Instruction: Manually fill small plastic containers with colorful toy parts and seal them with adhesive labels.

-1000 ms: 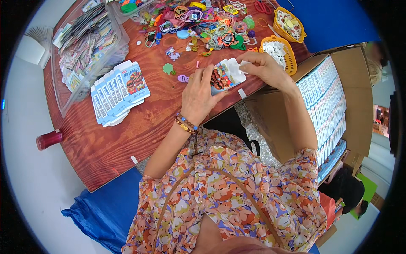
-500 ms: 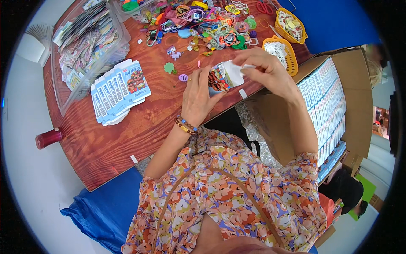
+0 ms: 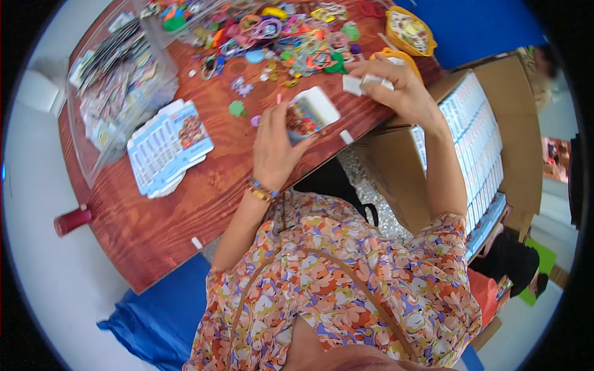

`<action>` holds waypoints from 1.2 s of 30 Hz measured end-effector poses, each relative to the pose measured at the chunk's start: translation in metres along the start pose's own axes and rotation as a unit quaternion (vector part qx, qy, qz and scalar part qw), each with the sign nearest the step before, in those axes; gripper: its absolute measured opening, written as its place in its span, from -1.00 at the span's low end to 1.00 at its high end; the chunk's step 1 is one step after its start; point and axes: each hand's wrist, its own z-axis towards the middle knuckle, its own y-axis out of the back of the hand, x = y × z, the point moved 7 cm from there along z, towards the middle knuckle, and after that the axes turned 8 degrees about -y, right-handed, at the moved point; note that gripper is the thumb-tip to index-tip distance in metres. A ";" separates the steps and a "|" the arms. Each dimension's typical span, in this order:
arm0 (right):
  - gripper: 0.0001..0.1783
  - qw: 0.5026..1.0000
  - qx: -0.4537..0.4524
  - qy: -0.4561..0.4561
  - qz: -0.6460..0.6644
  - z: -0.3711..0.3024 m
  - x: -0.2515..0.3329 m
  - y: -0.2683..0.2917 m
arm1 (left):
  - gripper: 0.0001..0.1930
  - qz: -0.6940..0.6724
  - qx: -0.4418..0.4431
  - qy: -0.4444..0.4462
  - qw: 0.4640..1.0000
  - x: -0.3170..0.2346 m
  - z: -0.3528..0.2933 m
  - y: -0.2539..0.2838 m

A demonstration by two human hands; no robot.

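My left hand is closed around a small light-blue printed carton near the table's front edge. Its white flap stands open at the end facing right. To the right of the carton, my right hand is raised in front of a yellow basket. Between its fingers are small flat white pieces; motion blur hides what kind they are. On the left lies a fanned stack of flat, unfolded blue-and-white cartons.
Colourful trinkets and bands are heaped at the back. A clear tub of small packets stands far left; a second yellow basket is at the back right. Right of the table, a large cardboard box holds rows of cartons. A red cup-like object is at the left edge.
My right hand has moved away from the carton's flap, up and slightly right, with white pieces in its fingers. The left hand still holds the carton. The view has shifted a little.
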 end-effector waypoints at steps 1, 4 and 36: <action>-0.76 0.999 -0.028 -0.012 0.039 0.002 -0.010 0.016 | -0.20 -0.017 0.003 0.011 1.000 0.003 -0.001 0.005; -0.71 0.968 -0.117 -0.163 -0.149 0.002 -0.061 0.066 | -0.21 -0.047 -0.003 0.066 0.997 0.013 -0.010 0.013; -0.82 0.981 -0.181 -0.045 0.043 0.058 -0.048 0.082 | -0.23 -0.051 -0.017 0.096 0.994 0.011 -0.011 0.036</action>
